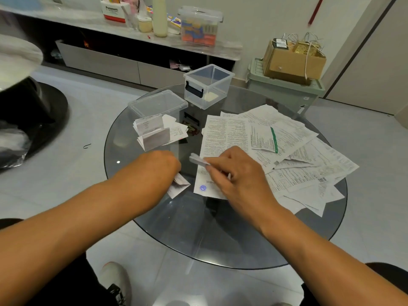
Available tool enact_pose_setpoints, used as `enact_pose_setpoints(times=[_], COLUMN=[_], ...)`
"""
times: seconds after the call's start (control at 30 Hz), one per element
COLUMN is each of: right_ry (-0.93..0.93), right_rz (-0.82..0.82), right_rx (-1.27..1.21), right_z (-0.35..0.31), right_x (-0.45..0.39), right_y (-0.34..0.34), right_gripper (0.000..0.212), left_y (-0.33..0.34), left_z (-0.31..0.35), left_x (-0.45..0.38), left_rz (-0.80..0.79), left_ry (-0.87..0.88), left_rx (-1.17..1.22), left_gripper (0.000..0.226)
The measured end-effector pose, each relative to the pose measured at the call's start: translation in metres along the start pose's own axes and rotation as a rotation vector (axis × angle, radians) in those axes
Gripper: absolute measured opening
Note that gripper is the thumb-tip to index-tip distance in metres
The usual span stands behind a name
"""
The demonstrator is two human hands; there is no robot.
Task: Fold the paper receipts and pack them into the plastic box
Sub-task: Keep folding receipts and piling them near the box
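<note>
Left hand [162, 165]: curling closed over a small folded receipt [179, 187], whose corner is poking out beneath the wrist, near the front of the round glass counter [154, 221].
Right hand [231, 171]: fingers pinching together on a narrow folded slip [198, 160], while resting over a long unfolded sheet [217, 138].
Loose receipts [293, 151]: lying spread and overlapping across the right half of the counter.
Folded receipts [154, 132]: sitting in a small pile left of centre, some standing on edge.
Plastic box [208, 85]: standing open at the far side, with something pale lying on its bottom.
Lid [157, 103]: lying just beside the box, behind the folded pile.
</note>
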State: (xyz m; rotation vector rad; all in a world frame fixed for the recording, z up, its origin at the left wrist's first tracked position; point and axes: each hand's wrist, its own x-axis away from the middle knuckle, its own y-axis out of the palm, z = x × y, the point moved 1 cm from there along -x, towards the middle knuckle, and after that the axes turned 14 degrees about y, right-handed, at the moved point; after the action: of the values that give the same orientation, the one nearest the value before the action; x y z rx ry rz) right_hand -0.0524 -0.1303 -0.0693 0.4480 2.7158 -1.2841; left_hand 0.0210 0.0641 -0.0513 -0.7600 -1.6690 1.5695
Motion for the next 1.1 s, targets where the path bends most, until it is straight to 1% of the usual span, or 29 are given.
enact_pose_setpoints(times=[0.07, 0.13, 0.2, 0.23, 0.27, 0.3, 0.37, 0.4, 0.43, 0.5, 0.57, 0.63, 0.7, 0.77, 0.8, 0.83, 0.9, 0.93, 0.97, 1.0, 1.03, 1.1], right_ry=[-0.118, -0.22, -0.248, -0.25, -0.25, -0.247, -0.239, -0.237, -0.235, -0.227, -0.213, -0.196, -0.246, -0.292, -0.302, -0.31, -0.288, -0.253, -0.202, -0.127, -0.036, 0.094], right_rz=[-0.01, -0.018, -0.03, -0.023, -0.006, 0.007, 0.012, 0.01, 0.006, -0.012, -0.05, -0.093, -0.128, -0.178, -0.205, -0.224, -0.275, -0.327, -0.381, -0.405, -0.382, -0.219], right_rx=[0.075, 0.175, 0.229, 0.246, 0.26, 0.27, 0.285, 0.296, 0.302, 0.29, 0.254, 0.186, 0.213, 0.273, 0.273, 0.26, 0.229, 0.18, 0.107, 0.038, -0.015, -0.072], right_z=[-0.01, -0.019, -0.024, -0.025, -0.026, -0.025, -0.026, -0.026, -0.027, -0.029, -0.029, -0.028, -0.03, -0.034, -0.035, -0.038, -0.039, -0.038, -0.037, -0.035, -0.032, -0.023], right_x=[0.005, 0.009, 0.01, 0.009, 0.008, 0.006, 0.003, 0.003, 0.003, 0.003, 0.001, -0.002, 0.0, 0.005, 0.006, 0.006, 0.005, 0.003, 0.002, 0.0, -0.002, -0.008], right_y=[0.012, 0.025, 0.033, 0.034, 0.034, 0.034, 0.035, 0.037, 0.04, 0.043, 0.045, 0.046, 0.05, 0.055, 0.055, 0.053, 0.046, 0.041, 0.035, 0.027, 0.017, -0.004], right_gripper=[0.022, 0.032, 0.043, 0.044, 0.044, 0.041, 0.033, 0.03, 0.027, 0.024, 0.025, 0.029, 0.031, 0.03, 0.03, 0.029, 0.024, 0.023, 0.026, 0.034, 0.04, 0.042], left_y=[-0.001, -0.003, -0.003, -0.002, 0.0, 0.0, 0.001, 0.001, 0.002, 0.006, 0.009, 0.01, 0.011, 0.018, 0.02, 0.02, 0.012, 0.01, 0.008, 0.01, 0.011, 0.012], left_z=[-0.003, -0.005, -0.005, -0.005, -0.006, -0.005, -0.002, 0.0, 0.003, 0.007, 0.006, 0.005, 0.001, -0.006, -0.006, -0.004, 0.005, 0.007, 0.008, 0.008, 0.009, 0.01], left_x=[0.006, 0.013, 0.02, 0.021, 0.021, 0.021, 0.019, 0.018, 0.018, 0.018, 0.016, 0.015, 0.02, 0.027, 0.03, 0.033, 0.038, 0.038, 0.036, 0.035, 0.035, 0.035], left_rz=[-0.054, -0.04, -0.016, -0.001, 0.016, 0.032, 0.026, 0.028, 0.037, 0.062, 0.088, 0.062, -0.002, 0.033, 0.076, 0.117, 0.123, 0.031, -0.025, -0.063, -0.108, -0.194], left_ry=[0.007, 0.054, 0.076, 0.064, 0.032, -0.006, -0.093, -0.131, -0.148, -0.144, -0.108, -0.118, -0.125, -0.026, 0.029, 0.076, 0.086, 0.047, 0.027, 0.034, 0.029, -0.009], left_rx=[0.05, 0.101, 0.148, 0.163, 0.164, 0.16, 0.113, 0.087, 0.06, 0.022, -0.009, -0.005, 0.013, -0.07, -0.087, -0.026, 0.274, 0.42, 0.516, 0.536, 0.52, 0.464], left_gripper=[0.018, 0.013, 0.011, 0.009, 0.012, 0.024, 0.063, 0.078, 0.085, 0.09, 0.09, 0.084, 0.077, 0.079, 0.08, 0.079, 0.072, 0.068, 0.069, 0.076, 0.084, 0.093])
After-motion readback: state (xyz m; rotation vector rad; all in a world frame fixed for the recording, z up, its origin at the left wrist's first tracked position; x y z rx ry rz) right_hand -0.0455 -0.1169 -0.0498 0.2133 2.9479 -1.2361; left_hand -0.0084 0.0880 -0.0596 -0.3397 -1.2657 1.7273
